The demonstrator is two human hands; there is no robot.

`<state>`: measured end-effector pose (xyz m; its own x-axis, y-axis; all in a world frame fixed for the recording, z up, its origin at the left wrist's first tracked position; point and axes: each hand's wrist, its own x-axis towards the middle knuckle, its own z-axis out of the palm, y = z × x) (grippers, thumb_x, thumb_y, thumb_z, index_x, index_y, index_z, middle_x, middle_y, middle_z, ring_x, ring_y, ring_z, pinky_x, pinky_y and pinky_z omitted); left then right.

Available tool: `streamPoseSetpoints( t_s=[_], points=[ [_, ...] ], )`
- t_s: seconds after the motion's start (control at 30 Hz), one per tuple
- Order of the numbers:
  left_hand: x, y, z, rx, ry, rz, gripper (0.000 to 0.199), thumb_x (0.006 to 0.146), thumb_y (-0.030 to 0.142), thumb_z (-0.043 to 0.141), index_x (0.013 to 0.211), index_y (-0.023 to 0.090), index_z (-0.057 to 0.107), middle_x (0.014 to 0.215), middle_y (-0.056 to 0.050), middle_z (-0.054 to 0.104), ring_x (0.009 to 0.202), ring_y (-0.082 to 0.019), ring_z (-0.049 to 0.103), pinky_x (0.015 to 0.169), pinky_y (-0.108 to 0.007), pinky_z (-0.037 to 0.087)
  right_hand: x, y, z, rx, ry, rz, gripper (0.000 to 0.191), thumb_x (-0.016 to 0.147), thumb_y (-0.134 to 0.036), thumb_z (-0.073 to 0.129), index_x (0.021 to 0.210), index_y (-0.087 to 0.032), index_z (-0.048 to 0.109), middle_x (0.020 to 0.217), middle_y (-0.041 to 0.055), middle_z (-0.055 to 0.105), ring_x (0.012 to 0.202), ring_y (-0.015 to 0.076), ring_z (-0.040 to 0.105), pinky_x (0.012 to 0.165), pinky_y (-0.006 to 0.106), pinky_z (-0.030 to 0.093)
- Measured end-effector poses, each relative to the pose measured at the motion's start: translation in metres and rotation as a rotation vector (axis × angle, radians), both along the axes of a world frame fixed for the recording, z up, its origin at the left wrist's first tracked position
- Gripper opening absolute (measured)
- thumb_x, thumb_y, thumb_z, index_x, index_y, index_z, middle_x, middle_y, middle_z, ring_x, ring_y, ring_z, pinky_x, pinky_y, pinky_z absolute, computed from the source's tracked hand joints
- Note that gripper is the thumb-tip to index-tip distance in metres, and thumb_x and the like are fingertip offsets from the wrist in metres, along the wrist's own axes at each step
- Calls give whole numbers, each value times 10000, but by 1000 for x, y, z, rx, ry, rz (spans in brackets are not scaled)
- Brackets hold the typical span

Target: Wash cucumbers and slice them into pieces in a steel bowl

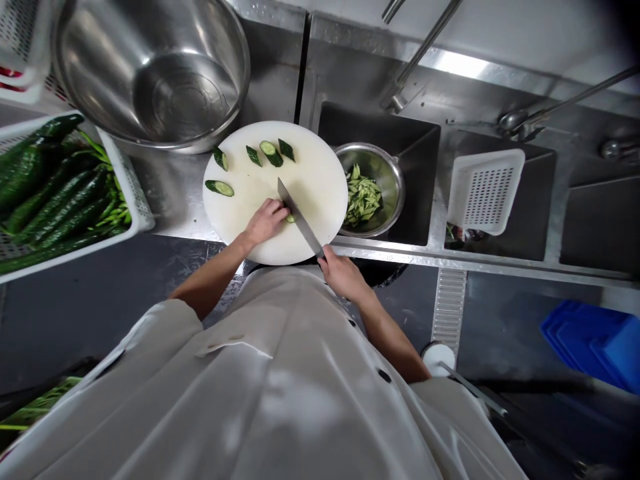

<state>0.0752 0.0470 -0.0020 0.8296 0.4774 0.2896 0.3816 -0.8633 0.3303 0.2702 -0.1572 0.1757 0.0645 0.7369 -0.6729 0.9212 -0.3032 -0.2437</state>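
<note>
At left, a white basket (141, 201) holds whole cucumbers (70, 193). Mid-frame, the left hand (266, 222), fingers curled, holds a cucumber piece (291, 218) on a round board (320, 180); farther right, the right hand (344, 272) wraps round a knife's (303, 223) handle, below a steel bowl (395, 190).

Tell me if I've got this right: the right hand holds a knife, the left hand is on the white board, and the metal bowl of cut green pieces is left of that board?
Not quite: the metal bowl of cut green pieces is right of the white board, as the head view shows. The right hand does hold a knife, and the left hand is on the board.
</note>
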Motion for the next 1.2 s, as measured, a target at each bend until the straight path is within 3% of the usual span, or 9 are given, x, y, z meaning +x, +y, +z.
streamPoseSetpoints(
  t_s=[0.37, 0.6, 1.0, 1.2],
  points=[
    [-2, 1, -2, -86, -71, 9, 312, 1045, 145, 380, 1074, 188, 688, 1013, -126, 665, 1008, -257, 638, 896, -425, 593, -4, 5, 2, 0, -18, 7, 390, 1127, -358, 328, 1446, -164, 438, 1054, 139, 772, 979, 304, 730, 761, 320, 422],
    [-2, 1, -5, -28, -85, 16, 334, 1076, 166, 335, 1050, 180, 667, 935, -104, 665, 943, -246, 652, 868, -418, 606, -5, 8, 1, 4, -12, 9, 361, 1124, -353, 335, 1406, -170, 467, 1052, 137, 770, 971, 306, 728, 740, 316, 411],
    [-4, 0, -3, -143, -87, 33, 304, 1112, 216, 328, 1030, 190, 620, 946, -101, 666, 951, -235, 607, 856, -417, 547, -3, 5, -2, 52, 31, -5, 379, 1118, -357, 341, 1420, -165, 465, 1045, 141, 765, 943, 302, 714, 753, 315, 412],
    [0, -3, -1, -130, -11, 24, 278, 1075, 133, 341, 1015, 182, 607, 966, -114, 663, 954, -232, 572, 873, -405, 523, -14, 20, -24, 81, 41, -40, 396, 1113, -357, 343, 1427, -152, 471, 1029, 145, 766, 942, 309, 705, 782, 327, 436]
  ],
)
